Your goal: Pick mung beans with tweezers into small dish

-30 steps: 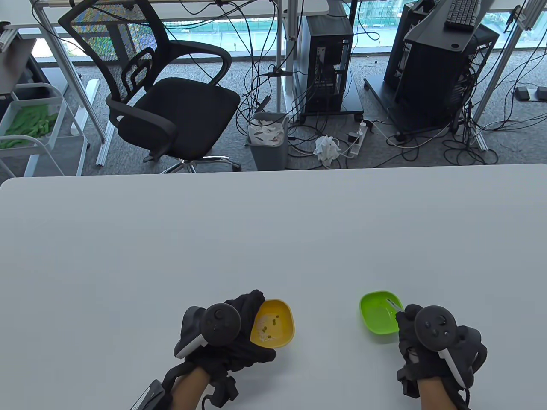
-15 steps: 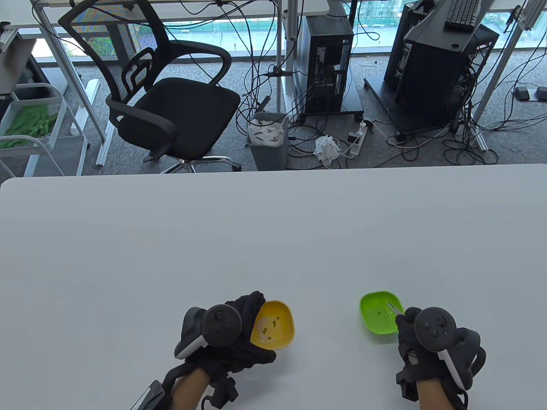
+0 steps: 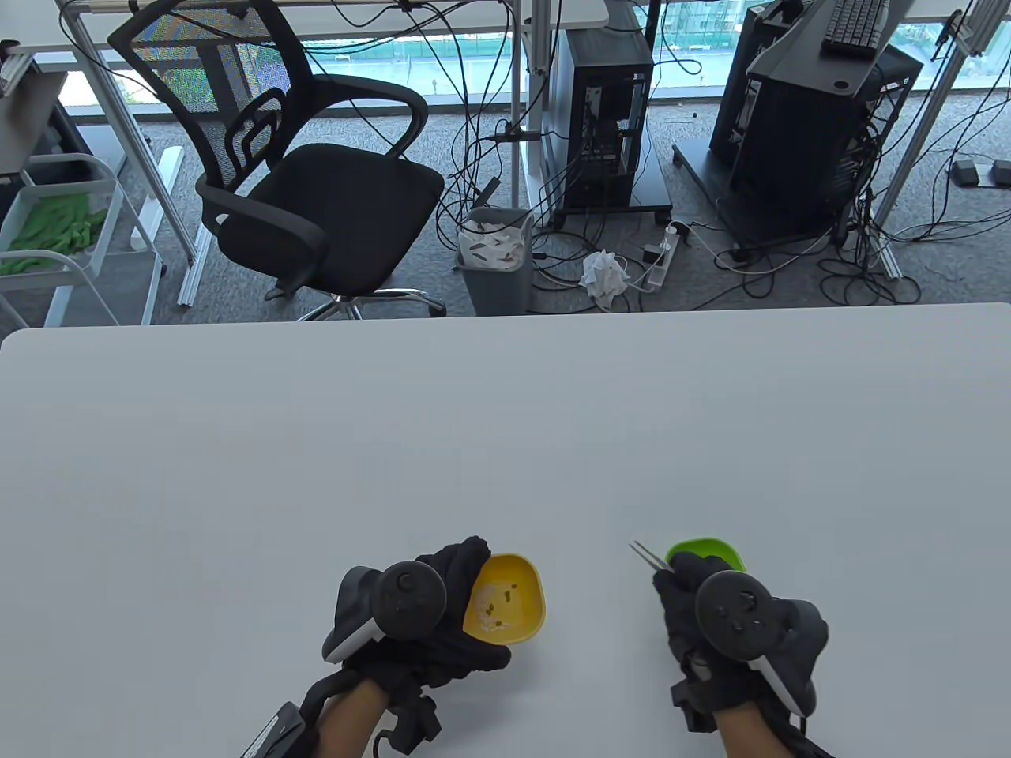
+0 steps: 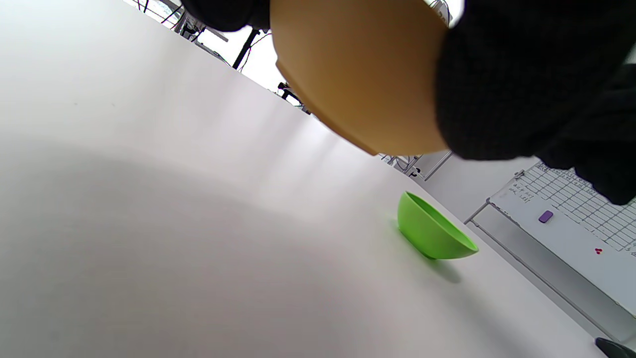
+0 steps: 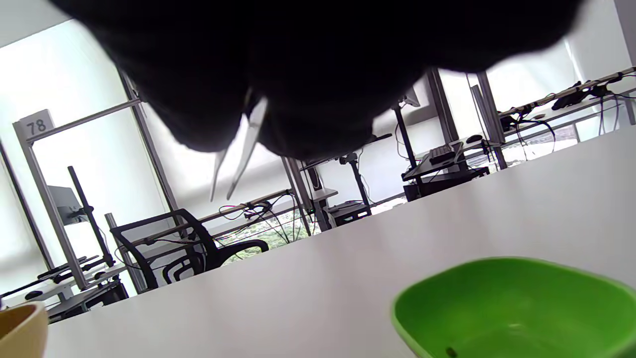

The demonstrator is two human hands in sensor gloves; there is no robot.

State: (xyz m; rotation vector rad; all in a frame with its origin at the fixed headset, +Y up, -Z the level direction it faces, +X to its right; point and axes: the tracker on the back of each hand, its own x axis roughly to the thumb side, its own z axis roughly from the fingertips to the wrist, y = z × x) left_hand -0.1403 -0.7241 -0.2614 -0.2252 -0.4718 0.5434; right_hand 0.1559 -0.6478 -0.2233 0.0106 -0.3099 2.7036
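Observation:
My left hand (image 3: 442, 616) grips the yellow dish (image 3: 517, 604) by its near left side; several mung beans (image 3: 496, 606) lie inside. In the left wrist view the yellow dish (image 4: 362, 74) is held tilted off the table. My right hand (image 3: 695, 608) holds metal tweezers (image 3: 649, 555), their tips apart and empty, pointing up-left above the table. The green dish (image 3: 711, 546) sits just behind that hand, mostly hidden. In the right wrist view the tweezers (image 5: 238, 159) stick out under my fingers and the green dish (image 5: 516, 303) holds one bean (image 5: 451, 352).
The white table (image 3: 505, 442) stretches far beyond the dishes. An office chair (image 3: 308, 181), a bin (image 3: 496, 260) and computer towers stand past its far edge.
My right hand has moved left from over the green dish, carrying the tweezers out toward the gap between the dishes. One bean was dropped in the green dish. The left hand stayed put.

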